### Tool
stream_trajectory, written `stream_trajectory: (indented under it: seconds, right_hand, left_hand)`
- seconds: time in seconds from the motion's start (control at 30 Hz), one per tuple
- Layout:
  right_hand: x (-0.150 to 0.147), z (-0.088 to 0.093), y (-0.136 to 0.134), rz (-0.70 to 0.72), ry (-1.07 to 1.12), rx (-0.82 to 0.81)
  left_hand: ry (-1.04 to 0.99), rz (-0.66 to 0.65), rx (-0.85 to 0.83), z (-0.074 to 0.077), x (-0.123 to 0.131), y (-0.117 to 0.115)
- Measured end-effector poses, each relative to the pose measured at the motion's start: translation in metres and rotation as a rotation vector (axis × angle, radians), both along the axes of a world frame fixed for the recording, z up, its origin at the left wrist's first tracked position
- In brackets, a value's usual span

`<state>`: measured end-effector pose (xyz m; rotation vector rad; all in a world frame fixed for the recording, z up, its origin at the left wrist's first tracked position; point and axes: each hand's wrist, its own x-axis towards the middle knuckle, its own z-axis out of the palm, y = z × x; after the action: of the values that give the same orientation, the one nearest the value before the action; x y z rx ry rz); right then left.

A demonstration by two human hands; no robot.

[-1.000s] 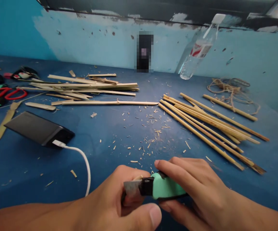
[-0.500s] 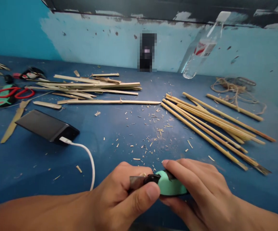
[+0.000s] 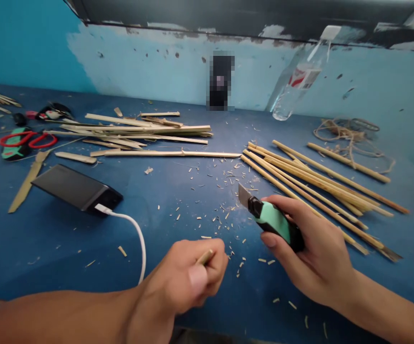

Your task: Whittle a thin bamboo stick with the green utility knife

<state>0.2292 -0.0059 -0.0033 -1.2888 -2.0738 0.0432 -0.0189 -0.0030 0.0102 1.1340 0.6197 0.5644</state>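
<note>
One bamboo sliver (image 3: 205, 257) pokes from the left hand (image 3: 187, 279) at six o'clock, fingers curled tight about it; the right hand (image 3: 312, 251), four o'clock, has its fingers clamped on a green utility knife (image 3: 273, 222), blade bared toward eleven; bamboo sticks (image 3: 317, 184) lie at two o'clock on the blue table (image 3: 49, 248); a power bank (image 3: 78, 188) at nine.

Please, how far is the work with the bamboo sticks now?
Done, it seems: a row of smooth round sticks lies at the right, with shavings on the table. In hand: the left hand grips a thin stick; the right hand holds the knife, blade out, apart from it. Left, probably: the rough flat strips piled at the back left.
</note>
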Motion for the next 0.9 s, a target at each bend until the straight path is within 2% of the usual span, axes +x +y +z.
stream_trajectory:
  seconds: [0.1, 0.37, 0.47, 0.6, 0.67, 0.73, 0.9]
  right_hand:
    - [0.0, 0.0, -0.004, 0.05, 0.019, -0.015]
    - [-0.004, 0.002, -0.009, 0.209, -0.02, -0.043]
    - [-0.005, 0.004, -0.009, 0.243, -0.058, -0.053]
    - [-0.008, 0.004, -0.009, 0.26, -0.061, -0.072]
    - [-0.009, 0.003, -0.01, 0.273, -0.057, -0.086]
    - [-0.01, 0.003, -0.01, 0.302, -0.052, -0.085]
    - [-0.013, 0.007, -0.011, 0.334, -0.058, -0.093]
  left_hand:
    - [-0.141, 0.081, -0.111, -0.004, 0.003, 0.006]
    - [-0.139, 0.071, -0.349, -0.013, 0.005, 0.0]
    - [-0.08, 0.072, -0.277, -0.011, 0.0, -0.002]
    - [0.073, 0.098, -0.061, 0.0, 0.003, -0.004]
    - [0.074, 0.104, -0.041, 0.007, 0.008, -0.004]
    - [0.034, 0.055, -0.057, 0.012, 0.012, -0.003]
    - [0.043, -0.01, -0.042, 0.013, 0.011, 0.004]
